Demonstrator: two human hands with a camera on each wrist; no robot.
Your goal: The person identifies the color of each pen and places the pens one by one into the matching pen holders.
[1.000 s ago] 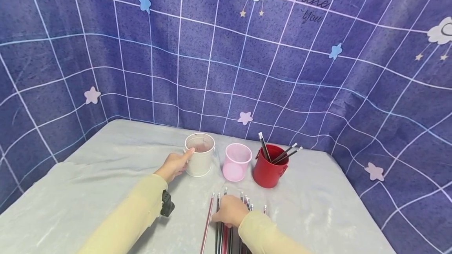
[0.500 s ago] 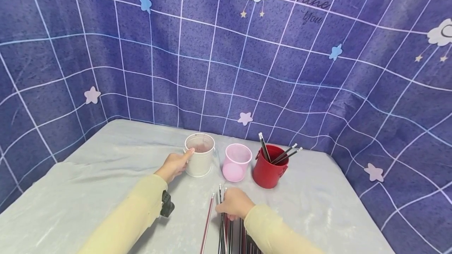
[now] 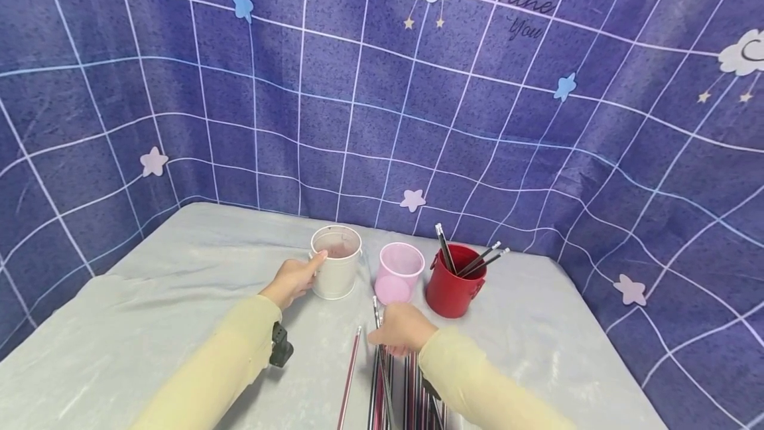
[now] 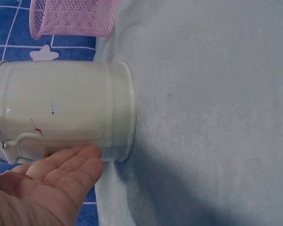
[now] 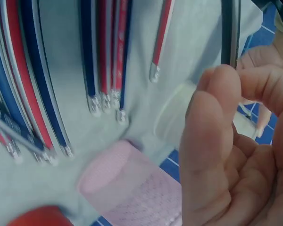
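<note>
My left hand [image 3: 295,281] holds a cream metal bucket [image 3: 337,279] at its side, thumb on the rim. In the left wrist view the fingers [image 4: 78,172] lie along the bucket's wall beside its small handle loop. The right hand [image 3: 402,329] pinches a black pencil [image 5: 230,33] between thumb and fingers, its eraser end pointing toward the buckets. Below that hand several black and red pencils [image 3: 412,390] lie side by side on the cloth. A single red pencil [image 3: 350,377] lies apart to their left.
A pink mesh cup [image 3: 396,277] stands right of the cream bucket. Beside it is a red bucket [image 3: 450,294] with several black pencils [image 3: 446,251] leaning in it. Grey cloth [image 3: 197,271] covers the table, and a blue checked curtain [image 3: 382,118] hangs behind and at the sides.
The right hand has lifted a black pencil from the row and moved slightly up and right with it. The left hand stays on the cream bucket.
</note>
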